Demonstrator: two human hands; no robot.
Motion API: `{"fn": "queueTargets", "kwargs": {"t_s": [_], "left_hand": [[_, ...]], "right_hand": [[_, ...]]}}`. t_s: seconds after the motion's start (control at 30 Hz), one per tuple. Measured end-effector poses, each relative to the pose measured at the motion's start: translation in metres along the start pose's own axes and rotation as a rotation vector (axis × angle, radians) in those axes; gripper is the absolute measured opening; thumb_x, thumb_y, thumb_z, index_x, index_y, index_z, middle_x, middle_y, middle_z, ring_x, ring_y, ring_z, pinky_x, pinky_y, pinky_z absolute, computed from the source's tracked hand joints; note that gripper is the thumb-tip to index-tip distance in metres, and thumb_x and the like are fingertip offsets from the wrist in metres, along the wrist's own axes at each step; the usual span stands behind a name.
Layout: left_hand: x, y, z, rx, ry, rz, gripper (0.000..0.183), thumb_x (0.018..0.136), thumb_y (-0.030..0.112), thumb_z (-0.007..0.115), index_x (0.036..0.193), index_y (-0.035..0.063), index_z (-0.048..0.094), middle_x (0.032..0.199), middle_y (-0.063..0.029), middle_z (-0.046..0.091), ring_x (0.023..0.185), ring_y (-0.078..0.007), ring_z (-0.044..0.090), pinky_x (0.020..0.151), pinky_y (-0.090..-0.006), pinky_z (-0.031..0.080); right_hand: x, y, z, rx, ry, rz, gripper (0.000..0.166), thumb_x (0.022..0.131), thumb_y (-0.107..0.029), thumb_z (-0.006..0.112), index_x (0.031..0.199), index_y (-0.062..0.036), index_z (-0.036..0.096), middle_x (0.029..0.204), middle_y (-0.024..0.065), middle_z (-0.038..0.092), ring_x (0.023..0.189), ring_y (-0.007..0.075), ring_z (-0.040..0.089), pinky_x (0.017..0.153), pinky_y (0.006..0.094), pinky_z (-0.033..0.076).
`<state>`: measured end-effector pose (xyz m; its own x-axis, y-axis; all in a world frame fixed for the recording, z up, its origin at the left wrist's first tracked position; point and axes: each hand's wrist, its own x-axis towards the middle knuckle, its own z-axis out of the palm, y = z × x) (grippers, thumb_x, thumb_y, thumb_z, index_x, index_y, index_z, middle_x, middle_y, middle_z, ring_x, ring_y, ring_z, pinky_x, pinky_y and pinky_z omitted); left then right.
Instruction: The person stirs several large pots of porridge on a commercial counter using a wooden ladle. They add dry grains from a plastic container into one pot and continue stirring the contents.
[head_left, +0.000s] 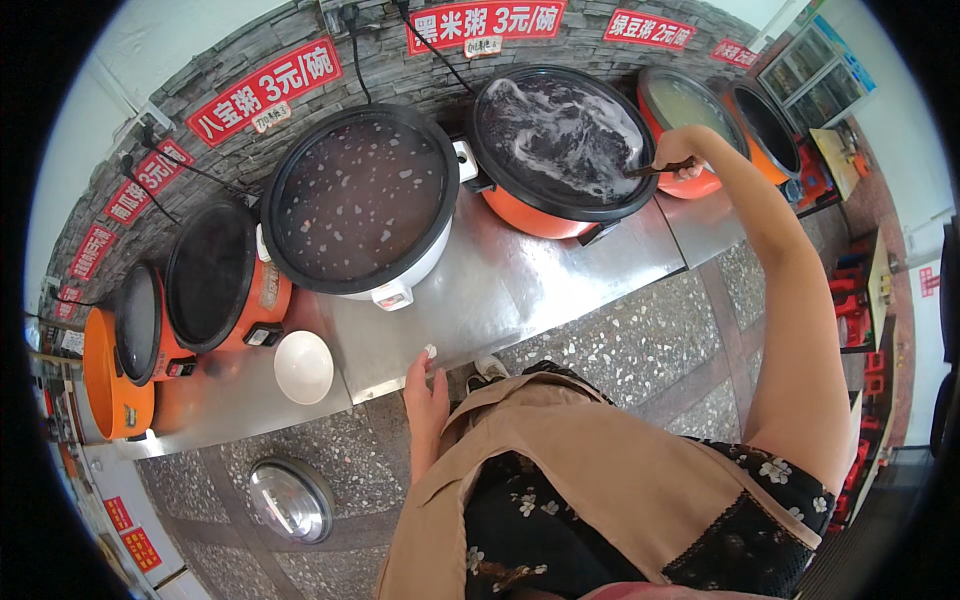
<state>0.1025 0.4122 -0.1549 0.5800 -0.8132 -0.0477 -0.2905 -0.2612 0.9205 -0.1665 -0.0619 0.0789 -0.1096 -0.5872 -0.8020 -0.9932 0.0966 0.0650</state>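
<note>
My right hand (681, 152) grips the brown handle (661, 169) of a utensil, whose lower end is hidden in the dark liquid. Streaky pale foam swirls over this liquid in a large orange electric cooker (536, 215) with a black rim. To its left stands a white electric cooker (442, 259), filled with reddish-brown porridge dotted with pale foam. My left hand (426, 409) is near the front edge of the steel counter (487, 281), thumb and fingers apart. A small white patch shows at one fingertip; I cannot tell what it is. Left of that hand sits a white bowl (304, 367).
More cookers flank these: a red one (694, 184) with pale yellowish contents, an orange one (757, 166) and several at left (214, 274). Power cords (360, 64) hang along the stone-patterned wall. A shiny round metal object (291, 500) is on or above the speckled floor.
</note>
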Motion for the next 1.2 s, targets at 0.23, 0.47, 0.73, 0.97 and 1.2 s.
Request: {"fn": "queueTargets", "kwargs": {"t_s": [0.23,0.47,0.73,0.97,1.2], "left_hand": [[0.003,-0.009,-0.008,0.021,-0.008,0.006,0.040,0.084,0.005,0.057,0.122,-0.0013,0.049,0.114,-0.0178,0.058,0.100,-0.0286,0.057,0.087,-0.0370,0.045],[0.009,-0.010,-0.018,0.055,-0.030,-0.023,0.042,0.083,0.005,0.058,0.124,-0.0007,0.049,0.113,-0.0175,0.058,0.101,-0.0276,0.057,0.086,-0.0368,0.045],[0.017,-0.016,-0.019,0.100,-0.089,-0.015,0.047,0.083,0.008,0.059,0.127,0.0033,0.045,0.118,-0.0125,0.056,0.102,-0.0239,0.056,0.083,-0.0362,0.045],[0.030,-0.005,-0.009,0.112,-0.137,0.061,0.044,0.082,0.006,0.059,0.124,0.0002,0.047,0.114,-0.0179,0.054,0.097,-0.0287,0.056,0.084,-0.0362,0.045],[0.052,0.024,0.021,0.117,-0.214,0.108,0.044,0.083,0.007,0.057,0.125,-0.0002,0.046,0.114,-0.0182,0.054,0.098,-0.0292,0.055,0.086,-0.0376,0.044]], "right_hand": [[-0.019,0.017,0.008,0.290,-0.312,0.000,0.021,0.090,-0.029,0.053,0.083,-0.0085,0.055,0.064,0.0040,0.056,0.043,0.0063,0.042,0.036,0.0196,0.033],[-0.015,-0.011,0.054,0.591,-0.389,-0.240,0.023,0.092,-0.028,0.050,0.095,-0.0067,0.058,0.064,0.0001,0.053,0.043,0.0028,0.041,0.036,0.0156,0.032],[0.057,-0.081,0.078,1.094,-0.530,-0.347,0.022,0.095,-0.022,0.043,0.092,-0.0018,0.052,0.065,0.0011,0.051,0.045,0.0045,0.044,0.038,0.0164,0.038],[0.102,-0.097,0.084,1.304,-0.233,-0.469,0.016,0.092,-0.014,0.041,0.082,-0.0018,0.046,0.060,0.0056,0.050,0.046,0.0149,0.050,0.042,0.0258,0.044],[0.018,-0.004,0.056,0.227,0.636,-0.424,0.024,0.084,-0.015,0.048,0.088,0.0041,0.061,0.081,0.0255,0.063,0.066,0.0348,0.065,0.057,0.0464,0.053]]}}
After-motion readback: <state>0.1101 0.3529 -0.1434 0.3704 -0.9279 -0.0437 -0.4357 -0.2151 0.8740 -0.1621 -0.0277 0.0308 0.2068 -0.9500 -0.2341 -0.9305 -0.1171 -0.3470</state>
